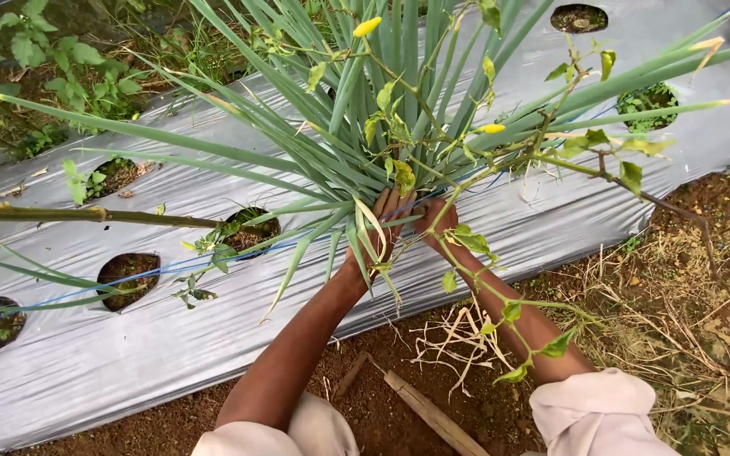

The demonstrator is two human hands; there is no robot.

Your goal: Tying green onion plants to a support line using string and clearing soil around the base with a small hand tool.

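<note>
A head-worn camera looks down on two bare forearms reaching away from the viewer into the base of a clump of long green onion-like leaves (pixel 382 101). The clump grows out of a silver plastic mulch sheet (pixel 86 355) that covers a raised bed running from near left to far right, with round planting holes (pixel 127 279) cut into it.

The left hand (pixel 379 232) lies just left of centre, fingers extended up into the foot of the clump; drooping leaves cross it, so I cannot tell whether it is gripping leaves or only resting against them. The right hand (pixel 437 221) sits just beside it, touching or nearly touching, and appears curled at the clump's base, though a thin chilli plant stem (pixel 500 291) with small leaves crosses the wrist and hides the fingers. Both hands are about equally near the clump's base.

The clump lies directly beyond the hands, on the far side. Its leaves fan upward and outward from the point where the hands meet, with the long axis running away from the viewer.

A wooden stick (pixel 433 414) lies on bare brown soil (pixel 365 380) between the forearms, near the viewer. Yellow chillies (pixel 367 26) hang among the leaves.
</note>
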